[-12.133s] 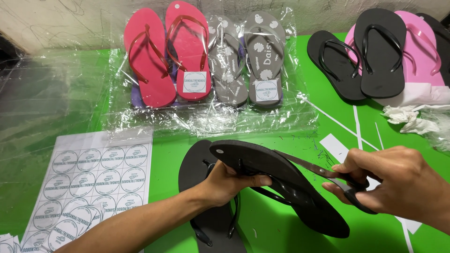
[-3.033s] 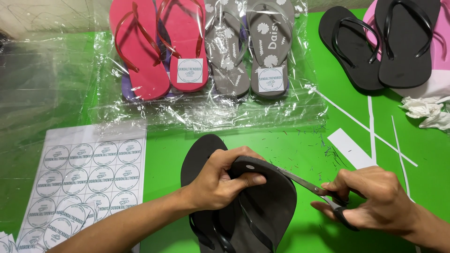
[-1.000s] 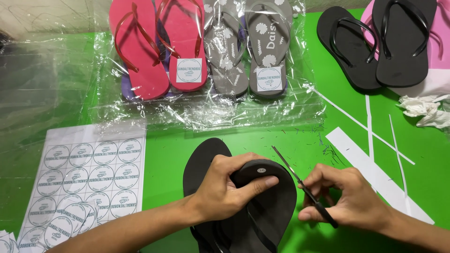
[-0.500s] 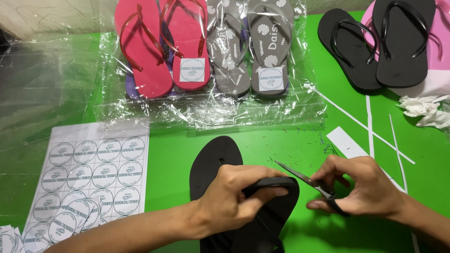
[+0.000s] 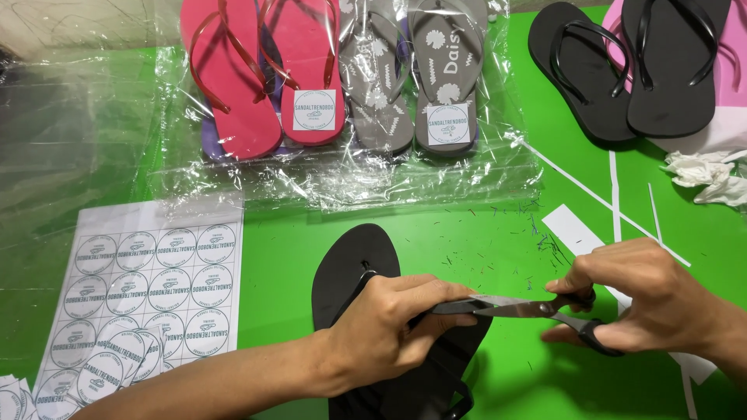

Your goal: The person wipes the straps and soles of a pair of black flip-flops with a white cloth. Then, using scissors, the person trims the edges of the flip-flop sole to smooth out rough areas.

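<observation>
The left hand (image 5: 389, 327) is clamping the black rubber flip-flop sandal (image 5: 366, 272), whose long axis is running away from the person. The right hand (image 5: 654, 299), fingers clenched through the handles of the black-handled steel scissors (image 5: 537, 311), is pointing the blades leftward at the sandal's edge.

The left hand (image 5: 389, 330) covers the middle of the black sandal (image 5: 354, 268), whose heel runs off the bottom edge, and hides where the scissors' (image 5: 529, 309) tips meet it. The right hand (image 5: 650, 299) hides most of the handles. The sticker sheet (image 5: 144, 288) is cut off at lower left.
</observation>
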